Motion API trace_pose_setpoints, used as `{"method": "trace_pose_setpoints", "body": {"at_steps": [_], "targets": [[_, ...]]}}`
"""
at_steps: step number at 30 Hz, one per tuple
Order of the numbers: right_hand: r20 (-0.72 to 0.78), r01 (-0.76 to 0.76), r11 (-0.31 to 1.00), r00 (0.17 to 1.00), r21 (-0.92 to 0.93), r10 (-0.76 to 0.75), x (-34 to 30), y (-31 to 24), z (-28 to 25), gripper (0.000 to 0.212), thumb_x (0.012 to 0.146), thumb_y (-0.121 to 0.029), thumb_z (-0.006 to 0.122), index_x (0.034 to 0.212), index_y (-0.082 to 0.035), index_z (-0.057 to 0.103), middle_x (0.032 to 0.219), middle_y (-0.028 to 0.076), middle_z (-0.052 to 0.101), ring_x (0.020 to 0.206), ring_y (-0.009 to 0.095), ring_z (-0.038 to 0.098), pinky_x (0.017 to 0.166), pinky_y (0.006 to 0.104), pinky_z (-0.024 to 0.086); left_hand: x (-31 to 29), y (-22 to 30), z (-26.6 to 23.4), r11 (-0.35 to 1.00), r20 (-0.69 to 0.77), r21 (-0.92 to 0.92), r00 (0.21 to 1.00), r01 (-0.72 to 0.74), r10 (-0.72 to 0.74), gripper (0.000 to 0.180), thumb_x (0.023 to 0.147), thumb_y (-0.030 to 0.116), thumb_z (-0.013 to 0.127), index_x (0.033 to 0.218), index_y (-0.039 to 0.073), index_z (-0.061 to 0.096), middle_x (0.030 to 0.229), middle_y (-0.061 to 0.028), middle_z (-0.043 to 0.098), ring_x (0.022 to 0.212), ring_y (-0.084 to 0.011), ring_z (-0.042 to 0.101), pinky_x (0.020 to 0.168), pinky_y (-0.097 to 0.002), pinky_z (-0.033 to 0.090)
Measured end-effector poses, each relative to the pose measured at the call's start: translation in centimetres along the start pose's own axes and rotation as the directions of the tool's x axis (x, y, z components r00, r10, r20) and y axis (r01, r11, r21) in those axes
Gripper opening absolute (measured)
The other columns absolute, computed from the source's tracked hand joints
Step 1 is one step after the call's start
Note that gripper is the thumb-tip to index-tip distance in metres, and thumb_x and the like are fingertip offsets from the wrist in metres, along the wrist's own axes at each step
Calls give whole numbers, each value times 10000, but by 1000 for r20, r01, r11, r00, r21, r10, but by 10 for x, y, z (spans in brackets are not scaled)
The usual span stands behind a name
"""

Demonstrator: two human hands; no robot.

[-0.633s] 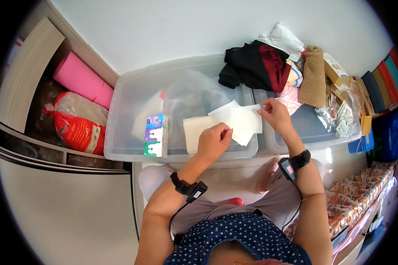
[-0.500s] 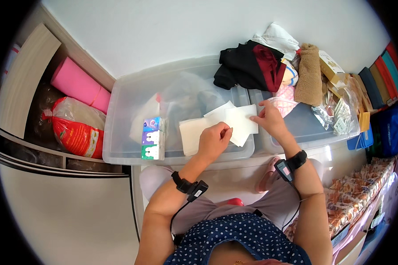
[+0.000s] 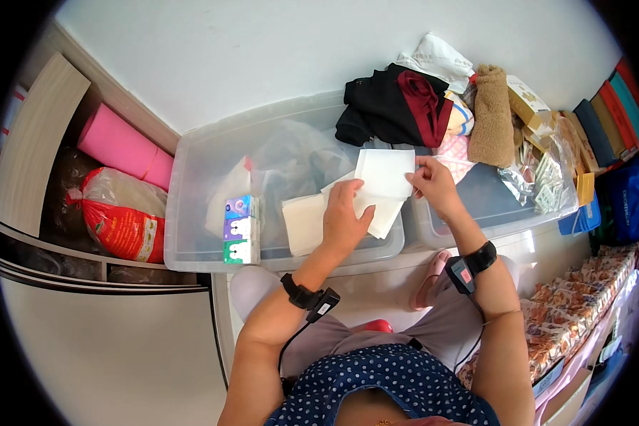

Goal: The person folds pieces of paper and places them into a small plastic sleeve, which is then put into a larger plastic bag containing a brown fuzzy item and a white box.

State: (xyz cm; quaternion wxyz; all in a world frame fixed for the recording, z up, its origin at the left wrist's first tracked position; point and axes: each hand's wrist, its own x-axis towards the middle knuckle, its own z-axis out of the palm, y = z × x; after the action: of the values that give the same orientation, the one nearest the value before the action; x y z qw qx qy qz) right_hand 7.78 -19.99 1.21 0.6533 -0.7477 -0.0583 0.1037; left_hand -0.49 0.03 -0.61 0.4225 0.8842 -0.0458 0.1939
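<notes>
My right hand (image 3: pixel 437 188) pinches the right edge of a square white paper sheet (image 3: pixel 385 170), which is raised and shows a crease near its lower part. At the sheet's lower left corner is my left hand (image 3: pixel 344 221), its fingertips touching the paper and its thumb spread apart. Under and beside the raised sheet lie other white paper sheets (image 3: pixel 386 219). A cream stack of paper (image 3: pixel 302 226) rests to the left, partly behind my left hand. All of it lies on the lid of a clear plastic storage box (image 3: pixel 192 241).
Small tissue packs (image 3: pixel 240 228) stand left on the lid. Dark clothing (image 3: pixel 376 106), a brown rolled towel (image 3: pixel 492 117) and pill packs (image 3: pixel 549 186) cover a second box (image 3: pixel 468 227). An open cabinet holds a pink roll (image 3: pixel 124 145) and a red bag (image 3: pixel 124 224).
The top sheet has been lifted and turned upright toward the far side between my hands. My left hand's fingers have opened from a closed pinch.
</notes>
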Motion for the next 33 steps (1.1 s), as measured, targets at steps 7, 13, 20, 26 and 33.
{"method": "trace_pose_setpoints", "body": {"at_steps": [7, 13, 20, 26, 33], "targets": [[47, -121, 944, 993, 306, 112, 0, -6, -10, 339, 856, -75, 661, 1165, 12, 551, 797, 31, 647, 606, 81, 585, 550, 203, 493, 8, 7, -6, 997, -191, -81, 982, -11, -5, 715, 701, -19, 706, 1324, 50, 362, 1292, -123, 432, 1160, -255, 452, 837, -331, 459], [400, -391, 754, 898, 528, 186, -9, -5, -2, 354, 868, -109, 661, 1188, -8, 547, 1023, 38, 647, 860, 108, 642, 718, 241, 544, 16, 5, -9, 512, 193, -803, 945, 306, -263, 741, 783, -2, 659, 1406, 3, 256, 1419, -130, 350, 1310, -244, 364, 1060, -344, 345], [651, -537, 722, 742, 435, 160, -19, -11, 8, 383, 882, -149, 650, 1229, -36, 533, 1059, 40, 643, 911, 123, 638, 779, 278, 529, 22, -4, -23, 34, 276, -959, 956, 281, -98, 466, 865, 69, 632, 1294, 19, 458, 1280, -126, 532, 1196, -202, 499, 1050, -360, 367], [197, -171, 968, 971, 185, 134, -16, -15, 15, 390, 956, -376, 529, 1149, -44, 597, 1016, -4, 622, 883, 87, 579, 777, 237, 454, 20, -2, -21, 197, 233, -939, 941, 284, -244, 209, 872, 85, 653, 1070, 29, 617, 1049, -67, 664, 964, -154, 621, 885, -309, 482], [211, 93, 982, 969, 164, -127, -25, -12, 25, 336, 959, -348, 543, 1004, -29, 637, 847, -34, 600, 751, 50, 514, 656, 220, 407, 16, 9, -19, 352, 280, -861, 919, 368, -278, 224, 880, 96, 658, 1078, 4, 608, 996, -55, 661, 880, -103, 606, 811, -258, 492]]}}
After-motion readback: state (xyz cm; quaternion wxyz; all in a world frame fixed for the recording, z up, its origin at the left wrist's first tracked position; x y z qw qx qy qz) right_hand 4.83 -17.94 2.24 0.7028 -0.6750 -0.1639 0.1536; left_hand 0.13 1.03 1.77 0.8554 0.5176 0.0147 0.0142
